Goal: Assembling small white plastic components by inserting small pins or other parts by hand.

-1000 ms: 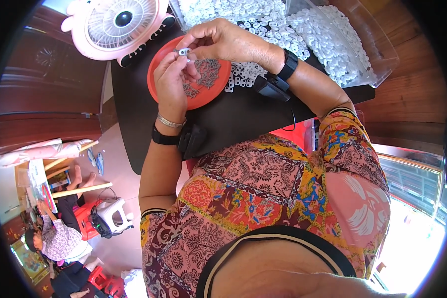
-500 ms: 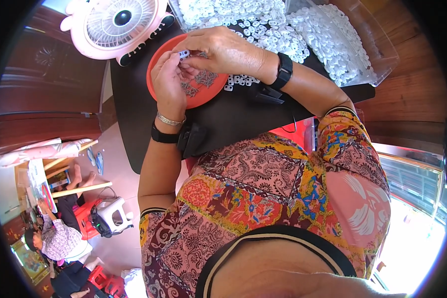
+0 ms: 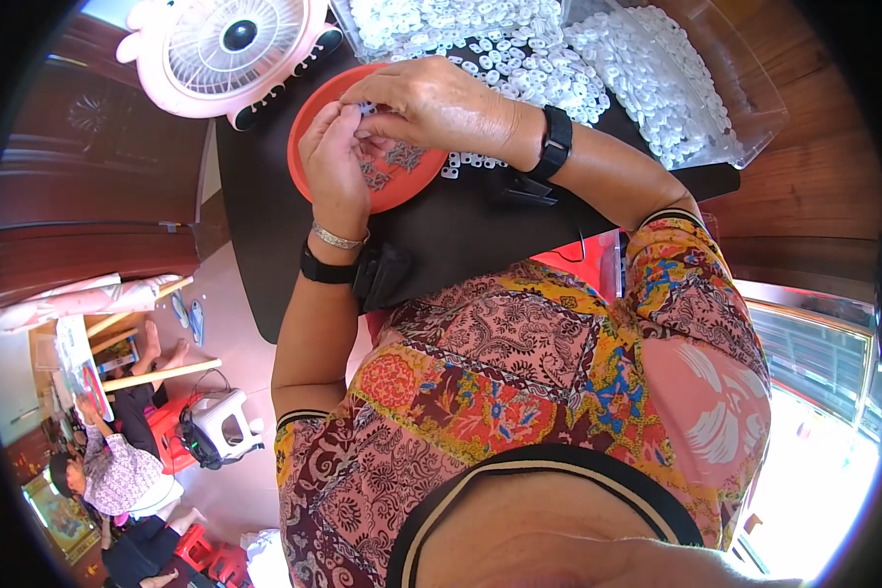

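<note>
The left hand [image 3: 335, 162] and right hand [image 3: 441, 106] share one grip, fingertips closed on a small white piece [image 3: 367, 108] that sits between them, largely hidden by the fingers. Below the grip is a red-orange dish [image 3: 412, 184] with slim grey parts [image 3: 402, 155]; to its right, loose white pieces [image 3: 559, 86] cover some of the black tabletop [image 3: 461, 220], and a pink fan [image 3: 240, 39] stands beyond it, leftward.
</note>
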The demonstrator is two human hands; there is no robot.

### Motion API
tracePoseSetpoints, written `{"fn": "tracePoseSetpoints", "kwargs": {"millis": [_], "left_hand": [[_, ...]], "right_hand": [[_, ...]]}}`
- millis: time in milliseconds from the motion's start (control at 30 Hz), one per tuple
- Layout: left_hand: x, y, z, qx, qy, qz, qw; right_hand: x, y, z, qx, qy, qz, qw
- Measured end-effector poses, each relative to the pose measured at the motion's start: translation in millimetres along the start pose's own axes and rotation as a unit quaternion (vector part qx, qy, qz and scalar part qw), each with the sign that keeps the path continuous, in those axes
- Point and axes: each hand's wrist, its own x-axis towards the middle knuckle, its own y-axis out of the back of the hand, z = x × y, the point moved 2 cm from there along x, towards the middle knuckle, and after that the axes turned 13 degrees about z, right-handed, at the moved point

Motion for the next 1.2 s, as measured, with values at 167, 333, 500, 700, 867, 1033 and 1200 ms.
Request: {"fn": "tracePoseSetpoints", "kwargs": {"millis": [167, 333, 500, 700, 867, 1033, 1200], "left_hand": [[-1, -1, 3, -0.040, 0.010, -0.011, 0.999], [-1, -1, 2, -0.039, 0.010, -0.008, 0.999], [-3, -3, 5, -0.041, -0.004, -0.021, 0.999], [-3, -4, 7, 0.019, -0.034, -0.012, 0.999], [-5, -2, 9, 0.007, -0.022, 0.013, 1.000], [-1, -3, 14, 0.034, -0.021, -0.004, 0.999], [0, -2, 12, 0.040, -0.025, -0.006, 0.999]], "right_hand": [[-2, -3, 3, 0.011, 0.010, 0.005, 1.000], [-2, -2, 2, -0.018, 0.025, -0.013, 0.999], [-5, -5, 5, -0.016, 0.032, 0.001, 0.999], [1, 0, 7, 0.019, 0.004, 0.001, 1.000], [27, 46, 31, -0.135, 0.021, 0.101, 0.985], [51, 141, 27, -0.427, 0.002, 0.272, 0.862], [39, 115, 45, -0.323, -0.080, 0.130, 0.934]]}}
